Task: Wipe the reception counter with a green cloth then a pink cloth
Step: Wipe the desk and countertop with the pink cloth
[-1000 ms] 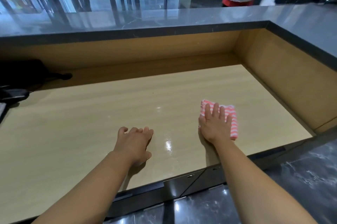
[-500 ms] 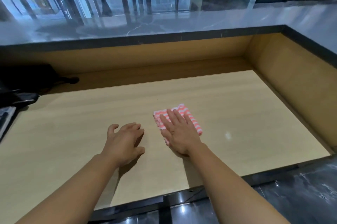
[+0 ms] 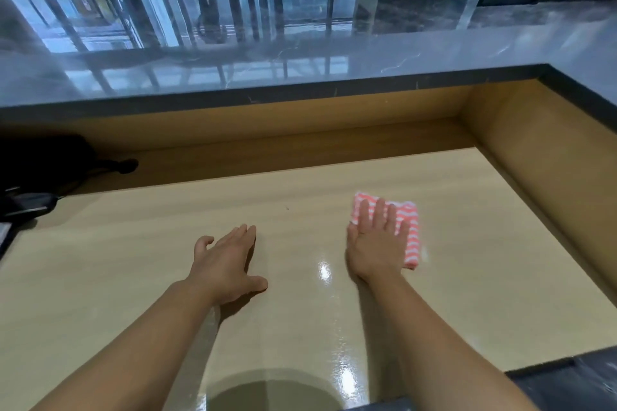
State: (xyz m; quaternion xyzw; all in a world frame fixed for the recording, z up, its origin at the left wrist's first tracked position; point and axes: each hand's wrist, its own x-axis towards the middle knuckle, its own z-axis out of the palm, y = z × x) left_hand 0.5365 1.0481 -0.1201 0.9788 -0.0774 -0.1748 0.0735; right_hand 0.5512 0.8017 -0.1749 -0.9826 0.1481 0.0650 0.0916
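Right hand (image 3: 379, 243) spread flat on folded pink-and-white striped cloth (image 3: 411, 234), hiding most of it, right of centre on pale wooden tabletop (image 3: 133, 263). Left hand (image 3: 224, 262) open, empty, resting. Dark objects (image 3: 30, 176) cut off at left, unidentifiable.

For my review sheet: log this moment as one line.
stage: pink-cloth wipe | right hand: flat on pink cloth | left hand: empty, on wooden counter | green cloth: not visible

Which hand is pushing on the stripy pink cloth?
The right hand. It lies flat on top of the pink cloth, fingers spread over it. The left hand rests on the bare wooden counter with nothing under it.
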